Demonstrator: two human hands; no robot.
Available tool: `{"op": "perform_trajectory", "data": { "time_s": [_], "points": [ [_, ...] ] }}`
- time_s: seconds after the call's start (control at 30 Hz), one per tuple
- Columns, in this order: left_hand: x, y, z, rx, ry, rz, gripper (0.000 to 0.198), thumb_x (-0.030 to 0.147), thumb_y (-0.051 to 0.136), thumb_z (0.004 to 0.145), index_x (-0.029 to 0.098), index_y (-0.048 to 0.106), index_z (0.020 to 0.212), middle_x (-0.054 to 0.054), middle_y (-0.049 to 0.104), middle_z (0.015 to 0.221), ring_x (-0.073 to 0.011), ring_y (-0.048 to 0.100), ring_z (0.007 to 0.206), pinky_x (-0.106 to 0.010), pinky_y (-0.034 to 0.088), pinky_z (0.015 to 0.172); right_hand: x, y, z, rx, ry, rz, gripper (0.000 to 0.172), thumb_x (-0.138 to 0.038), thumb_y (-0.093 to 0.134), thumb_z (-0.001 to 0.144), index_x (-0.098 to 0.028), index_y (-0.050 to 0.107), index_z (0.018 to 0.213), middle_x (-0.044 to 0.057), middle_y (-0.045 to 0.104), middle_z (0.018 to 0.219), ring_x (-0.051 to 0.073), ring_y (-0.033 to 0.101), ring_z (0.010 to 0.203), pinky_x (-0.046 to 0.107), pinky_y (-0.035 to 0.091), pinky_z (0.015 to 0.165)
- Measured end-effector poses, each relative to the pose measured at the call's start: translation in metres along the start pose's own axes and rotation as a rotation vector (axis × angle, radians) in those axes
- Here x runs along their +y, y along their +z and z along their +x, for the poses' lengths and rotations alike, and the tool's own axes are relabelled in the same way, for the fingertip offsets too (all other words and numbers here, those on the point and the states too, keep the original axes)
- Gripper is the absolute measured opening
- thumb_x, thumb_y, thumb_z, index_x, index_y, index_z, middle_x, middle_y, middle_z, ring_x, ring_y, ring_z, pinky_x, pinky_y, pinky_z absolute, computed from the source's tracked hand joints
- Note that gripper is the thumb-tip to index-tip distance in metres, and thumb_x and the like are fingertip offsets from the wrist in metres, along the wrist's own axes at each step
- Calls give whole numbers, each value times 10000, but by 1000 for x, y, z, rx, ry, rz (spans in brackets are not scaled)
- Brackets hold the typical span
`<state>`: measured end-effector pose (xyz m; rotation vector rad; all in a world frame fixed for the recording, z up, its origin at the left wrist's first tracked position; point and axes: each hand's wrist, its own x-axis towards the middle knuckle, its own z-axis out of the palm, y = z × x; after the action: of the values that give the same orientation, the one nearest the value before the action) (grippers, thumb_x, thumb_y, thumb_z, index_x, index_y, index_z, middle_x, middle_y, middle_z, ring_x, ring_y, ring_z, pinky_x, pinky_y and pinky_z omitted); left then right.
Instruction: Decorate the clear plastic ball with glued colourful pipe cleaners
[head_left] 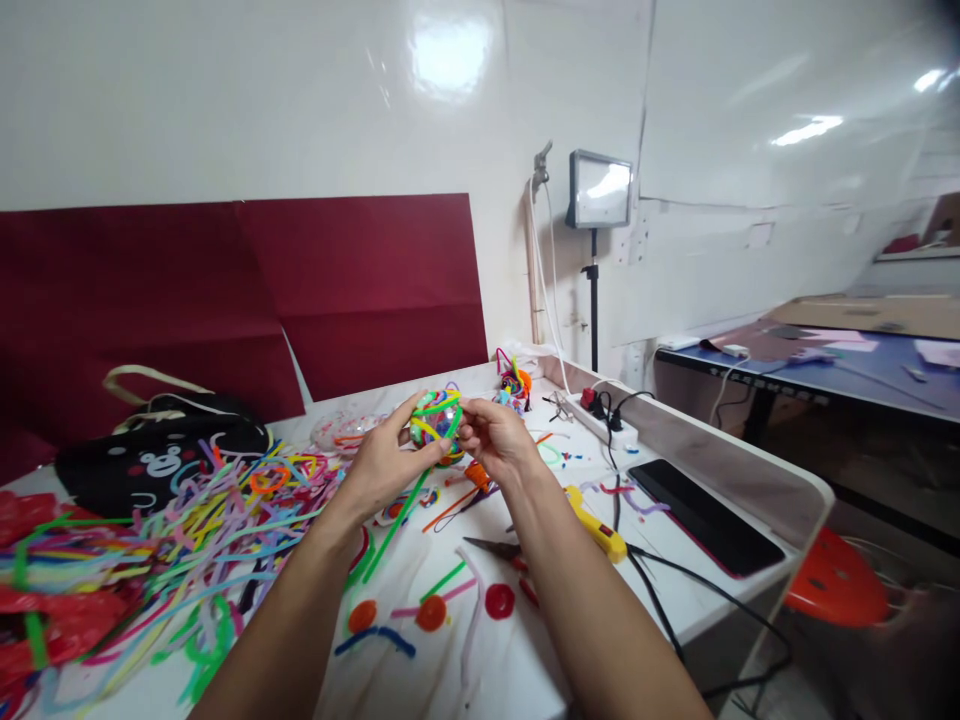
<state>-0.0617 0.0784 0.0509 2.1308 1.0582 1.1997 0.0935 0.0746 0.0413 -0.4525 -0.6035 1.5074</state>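
A small clear ball wrapped in colourful pipe cleaners point(435, 420) is held above the white table. My left hand point(384, 458) grips it from the left, thumb along its lower side. At the ball's right edge my right hand point(496, 438) is closed in a pinch on a green pipe cleaner that crosses the ball; its fingertips are partly hidden. A long green pipe cleaner end point(396, 530) hangs down from the ball toward the table. Beneath my forearms lie orange discs point(431, 613), a red disc point(499, 602) and dark-tipped pliers point(491, 547), partly covered by my right arm.
Heaped pipe cleaners point(255, 500) cover the left side, beside a black bag point(150, 450). To the right are a yellow glue gun point(600, 525) with its cord, a black phone point(705, 515) and a power strip point(607, 425). A raised rim point(720, 450) edges the table.
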Motion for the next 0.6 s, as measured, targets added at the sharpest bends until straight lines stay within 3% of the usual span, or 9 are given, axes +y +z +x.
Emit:
{"op": "perform_trajectory", "data": {
  "time_s": [0.2, 0.6],
  "points": [
    [-6, 3, 1, 16, -17, 12, 801, 388, 739, 697, 145, 481, 1416, -134, 649, 1301, -295, 661, 1117, -431, 534, 966, -2, 1, -1, 16, 18, 3, 130, -119, 651, 623, -137, 549, 545, -44, 514, 420, 39, 418, 360, 131, 221, 342],
    [-13, 4, 1, 10, 38, -3, 812, 399, 769, 691, 179, 481, 1417, -118, 660, 1285, -286, 670, 1107, -391, 559, 921, -3, -3, -1, -1, 17, 2, 155, -113, 639, 599, -148, 519, 508, -48, 494, 411, 36, 407, 361, 128, 210, 335]
  ]
}}
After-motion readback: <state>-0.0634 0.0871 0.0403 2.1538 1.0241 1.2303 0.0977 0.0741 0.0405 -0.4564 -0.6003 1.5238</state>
